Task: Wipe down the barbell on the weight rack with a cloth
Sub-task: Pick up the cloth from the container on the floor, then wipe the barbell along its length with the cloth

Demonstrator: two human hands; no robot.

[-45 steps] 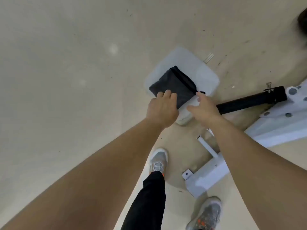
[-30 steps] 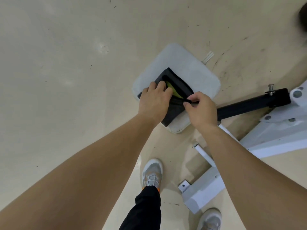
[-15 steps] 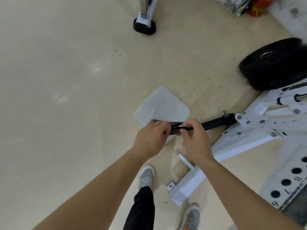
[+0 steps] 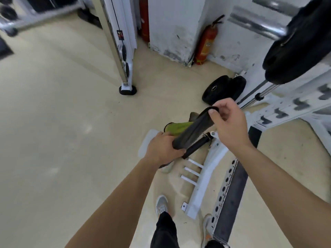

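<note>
I hold a dark grey cloth [image 4: 193,131] with a yellow-green inner side [image 4: 176,128] stretched between both hands, at about waist height over the floor. My left hand [image 4: 163,149] grips its lower end. My right hand [image 4: 227,122] pinches its upper corner between thumb and fingers. The barbell's chrome sleeve [image 4: 256,22] runs across the top right, with a black weight plate [image 4: 299,45] loaded on it. The white weight rack [image 4: 290,108] stands just right of my right hand.
A white lid or board [image 4: 146,145] lies on the floor under my left hand. A black handle [image 4: 198,144] sticks out of the rack's white base [image 4: 202,185]. Black plates [image 4: 222,89] lean by the wall, beside a red fire extinguisher [image 4: 206,43]. A white machine post [image 4: 123,56] stands behind.
I picked the cloth up off the white board on the floor and stood up. Both hands rose with it and pulled it open, so the yellow-green side shows. The view tilted up to the rack.
</note>
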